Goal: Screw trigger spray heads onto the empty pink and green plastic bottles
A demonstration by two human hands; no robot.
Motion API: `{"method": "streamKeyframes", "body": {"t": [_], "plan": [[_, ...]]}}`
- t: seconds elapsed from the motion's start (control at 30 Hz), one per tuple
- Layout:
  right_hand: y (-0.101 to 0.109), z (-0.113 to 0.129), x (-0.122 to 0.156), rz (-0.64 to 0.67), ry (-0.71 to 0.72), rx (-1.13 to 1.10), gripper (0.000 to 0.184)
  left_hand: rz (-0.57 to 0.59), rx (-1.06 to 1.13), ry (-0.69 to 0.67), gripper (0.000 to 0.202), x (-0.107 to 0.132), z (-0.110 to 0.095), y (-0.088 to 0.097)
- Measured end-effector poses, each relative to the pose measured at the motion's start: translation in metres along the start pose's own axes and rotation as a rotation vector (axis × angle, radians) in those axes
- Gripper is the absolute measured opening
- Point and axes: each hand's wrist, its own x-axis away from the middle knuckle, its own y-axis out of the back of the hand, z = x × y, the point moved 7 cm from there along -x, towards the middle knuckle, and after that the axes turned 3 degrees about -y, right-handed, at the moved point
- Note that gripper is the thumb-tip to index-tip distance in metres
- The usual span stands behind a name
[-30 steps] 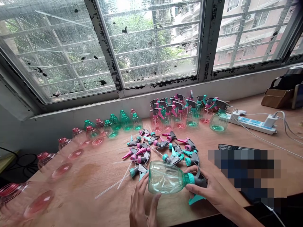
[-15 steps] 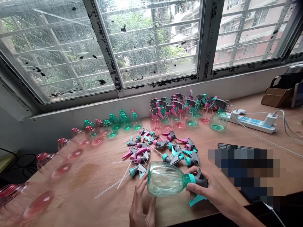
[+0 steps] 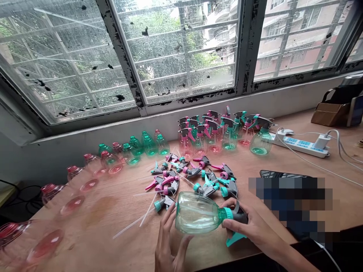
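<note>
At the near edge of the table (image 3: 93, 226), just right of centre, the right hand (image 3: 251, 223) is closed around the grey-and-teal sprayer (image 3: 239, 216), thumb by the teal collar (image 3: 227, 214) at the neck of a clear green bottle (image 3: 197, 217). The bottle lies on its side in the air, base toward the left hand (image 3: 171, 243), whose fingers and thumb curve apart around that end; whether they press on it I cannot tell. The bottle looks empty, so it should be light; its wall is probably thin, smooth plastic that could slip or give if squeezed, though unlikely to shatter. The stiff ribbed collar gives the surest hold, with the broad base to steady it; the teal trigger (image 3: 235, 238) hangs below and would likely move if pressed. Just beyond lies a heap of loose sprayers (image 3: 208, 189) in pink and teal, their thin tubes (image 3: 149, 209) trailing over the wood. Red bottles (image 3: 45, 245) without sprayers line the left edge, green ones (image 3: 149, 145) stand farther back, and bottles with sprayers (image 3: 229, 143) crowd near the wall. To the right are a white power strip (image 3: 300, 145), a partly blurred dark device (image 3: 280, 173) and a brown box (image 3: 327, 113). Barred, flaking windows (image 3: 176, 56) rise behind, letting in daylight.
</note>
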Motion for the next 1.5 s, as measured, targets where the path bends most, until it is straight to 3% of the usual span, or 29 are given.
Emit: {"method": "streamKeyframes", "body": {"t": [0.1,0.27,0.4,0.63,0.87,1.17,1.33,1.5], "plan": [[0.001,-0.001,0.000,0.001,0.004,-0.019,0.038,0.005,-0.028,-0.026,0.046,0.002,0.001,-0.001],[-0.001,0.000,-0.001,0.019,0.031,-0.006,0.038,0.025,-0.066,0.043,0.066,0.009,0.007,-0.002],[-0.001,0.001,0.000,0.019,0.019,0.031,0.038,0.020,-0.052,0.071,0.055,0.007,0.004,0.000],[0.000,0.000,-0.001,0.013,-0.006,-0.029,0.039,0.020,-0.094,-0.039,0.048,0.002,-0.003,-0.003],[0.000,-0.002,-0.001,0.024,-0.002,0.004,0.041,0.020,-0.130,0.035,0.064,0.007,0.006,-0.003],[0.000,-0.003,-0.002,0.015,-0.009,-0.007,0.040,0.028,-0.088,-0.043,0.045,0.002,-0.001,-0.003],[0.001,-0.004,0.000,0.019,-0.005,0.021,0.041,0.004,-0.090,0.015,0.062,0.004,0.002,-0.001],[-0.001,0.001,-0.001,0.018,-0.026,0.018,0.038,-0.004,-0.078,0.077,0.045,0.005,0.004,0.000]]}}
